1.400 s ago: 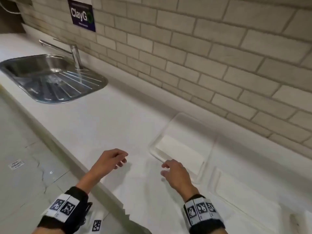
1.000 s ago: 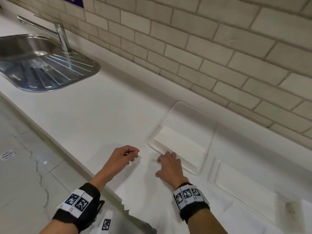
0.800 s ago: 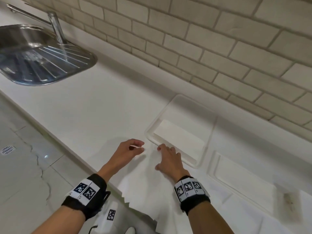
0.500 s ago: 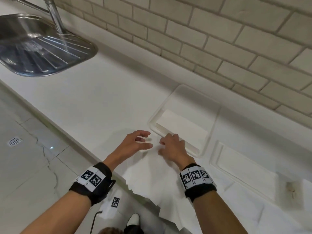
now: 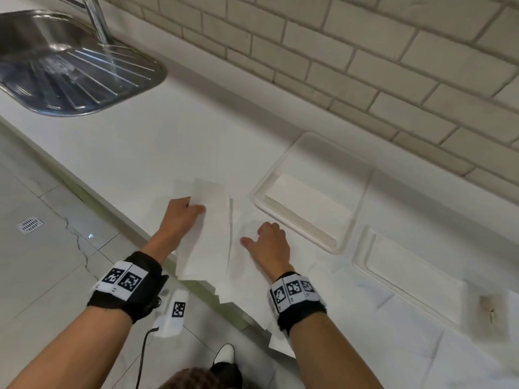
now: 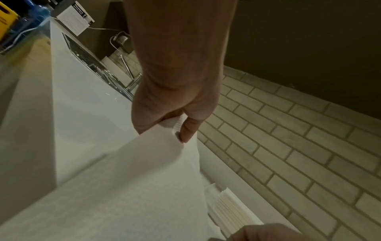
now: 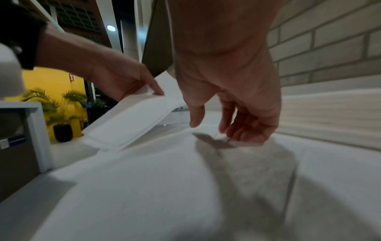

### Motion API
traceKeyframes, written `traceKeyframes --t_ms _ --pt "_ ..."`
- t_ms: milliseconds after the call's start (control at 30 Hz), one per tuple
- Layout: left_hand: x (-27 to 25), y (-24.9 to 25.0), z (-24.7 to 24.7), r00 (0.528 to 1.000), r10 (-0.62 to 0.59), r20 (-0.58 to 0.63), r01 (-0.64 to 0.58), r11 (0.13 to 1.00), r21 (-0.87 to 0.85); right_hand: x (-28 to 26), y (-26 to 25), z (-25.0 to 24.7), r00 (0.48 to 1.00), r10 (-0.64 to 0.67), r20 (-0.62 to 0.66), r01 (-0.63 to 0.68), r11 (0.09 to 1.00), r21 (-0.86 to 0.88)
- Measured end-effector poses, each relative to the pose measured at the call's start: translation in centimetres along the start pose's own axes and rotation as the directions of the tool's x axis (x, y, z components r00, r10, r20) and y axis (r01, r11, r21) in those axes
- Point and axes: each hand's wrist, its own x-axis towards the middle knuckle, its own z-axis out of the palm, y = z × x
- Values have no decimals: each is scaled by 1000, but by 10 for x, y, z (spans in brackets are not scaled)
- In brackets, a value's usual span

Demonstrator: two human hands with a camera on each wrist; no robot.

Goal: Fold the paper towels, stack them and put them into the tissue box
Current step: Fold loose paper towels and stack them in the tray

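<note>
Paper towels are lying loose along the near edge of the white bench, and we are lifting one paper towel off them with our left hand. From the left wrist view we are seeing the thumb and fingers pinching its edge, though most of the fingers are tucking behind the sheet and we cannot count them. The lifted sheet is looking blurred in every view, so we cannot tell whether it is a single layer or already folded over; the right wrist view is hinting at two layers.

Our right hand is hovering over the loose sheets with fingers loosely bent and spread, gripping nothing; whether the tips are touching the paper is hard to judge, since their shadow is meeting them there.

Just beyond that hand, the tissue box is sitting open near the brick wall, holding a stack of folded towels. Its clear walls are nearly vanishing against the bench. A flat white lid is lying to its right, its far end fading into more loose paper. The sink at the upper left is being cut off by the frame, as is its tap.
</note>
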Motion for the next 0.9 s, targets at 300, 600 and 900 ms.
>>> traceKeyframes --t_ms 300,600,900 --pt "-2 4 1 999 -24 -23 24 1000 -6 11 -5 -15 998 66 14 -67 940 334" --pt "4 16 9 998 -64 -3 63 992 -107 -8 -32 -89 988 -47 -148 146 601 786" --pt "-12 27 28 987 -11 160 51 967 -250 3 -23 -41 995 103 16 -81 664 743"
